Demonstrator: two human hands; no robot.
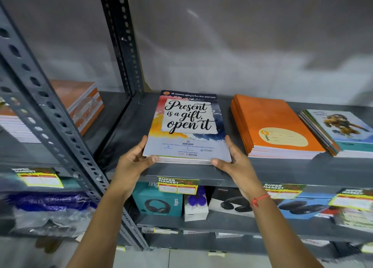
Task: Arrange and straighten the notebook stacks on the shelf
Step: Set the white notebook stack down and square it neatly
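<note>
A matt grey painted metal shelf (129, 126) carries paper notebooks. The front stack (187, 126) has a smooth, slightly glossy printed cover; the orange stack (272, 118) looks matt. A perforated metal upright (52, 110) looks dull. Clear crinkled plastic wrap (46, 217) shines below.

Soft, even light falls from above and in front, so the notebook stack (186, 126) with the painted cover reads sharp and bright, its lettering crisp. The plastic sheet (242, 35) behind the shelf throws back pale, milky glare. Below the shelf board (125, 130) things sit dimmer. The slotted upright (46, 110) bends with wide-angle distortion, and the left edge and far right corner smear into blur
</note>
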